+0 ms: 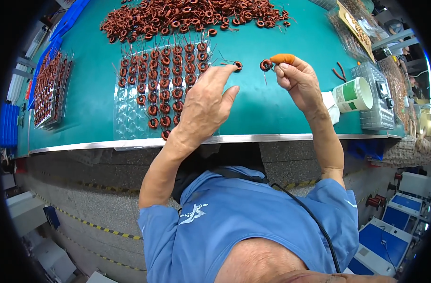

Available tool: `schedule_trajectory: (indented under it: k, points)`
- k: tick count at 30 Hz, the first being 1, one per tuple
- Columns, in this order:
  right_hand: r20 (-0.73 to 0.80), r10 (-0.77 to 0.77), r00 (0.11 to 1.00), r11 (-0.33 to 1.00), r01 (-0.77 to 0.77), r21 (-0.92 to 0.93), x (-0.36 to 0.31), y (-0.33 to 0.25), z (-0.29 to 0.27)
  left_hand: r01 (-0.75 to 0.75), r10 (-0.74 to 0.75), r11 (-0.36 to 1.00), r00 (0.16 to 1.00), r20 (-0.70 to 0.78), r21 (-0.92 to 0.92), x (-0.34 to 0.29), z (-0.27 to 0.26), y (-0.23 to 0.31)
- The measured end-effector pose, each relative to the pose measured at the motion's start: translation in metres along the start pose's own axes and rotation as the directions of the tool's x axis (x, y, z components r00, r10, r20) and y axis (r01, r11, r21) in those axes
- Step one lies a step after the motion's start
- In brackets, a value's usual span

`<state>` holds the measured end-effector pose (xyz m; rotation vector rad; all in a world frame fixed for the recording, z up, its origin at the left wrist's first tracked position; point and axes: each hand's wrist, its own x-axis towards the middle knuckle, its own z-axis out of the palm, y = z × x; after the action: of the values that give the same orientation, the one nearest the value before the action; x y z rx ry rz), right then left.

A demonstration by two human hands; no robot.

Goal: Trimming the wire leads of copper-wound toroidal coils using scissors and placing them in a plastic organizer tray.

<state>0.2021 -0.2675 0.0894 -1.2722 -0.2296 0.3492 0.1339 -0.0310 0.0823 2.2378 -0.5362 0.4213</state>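
Between the pinched fingertips of my right hand (pixel 300 80) is a small ring coil wound with copper-coloured wire (pixel 266 65), held over the green table with a thin wire end hanging down. An orange cover sits on that hand's index finger. My left hand (pixel 207 101) reaches over the right edge of a clear plastic tray (pixel 126 118), thumb apart from its fingers. Its fingertips are at another ring coil (pixel 238 66); whether they touch it I cannot tell. Rows of similar coils (pixel 164 83) stand in the tray, wire ends upward. My left hand hides some of them.
A large heap of loose coils (pixel 192 18) covers the table's far side. Stacked filled trays (pixel 53 89) stand at the left beside blue bins (pixel 67 21). To the right are a white-and-green tub (pixel 352 94), red-handled pliers (pixel 339 71) and stacked clear trays (pixel 377 101).
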Motion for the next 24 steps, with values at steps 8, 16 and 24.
schedule_trajectory:
  k: [8, 16, 24]
  points:
    - [0.271, 0.125, 0.954, 0.786, -0.262, 0.56, -0.026, 0.014, 0.033, -0.087, 0.043, 0.91, 0.992, -0.117, -0.406, -0.014, 0.045, 0.003]
    - [0.129, 0.091, 0.987, 0.951, -0.047, -0.304, -0.03, 0.0, 0.048, 0.236, -0.384, 0.53, 0.923, 0.018, -0.815, -0.038, 0.018, 0.0]
    - [0.185, 0.026, 0.982, 0.808, 0.089, -0.582, -0.043, 0.015, 0.069, 0.263, -0.382, 0.537, 0.923, 0.047, -0.802, -0.072, 0.02, 0.006]
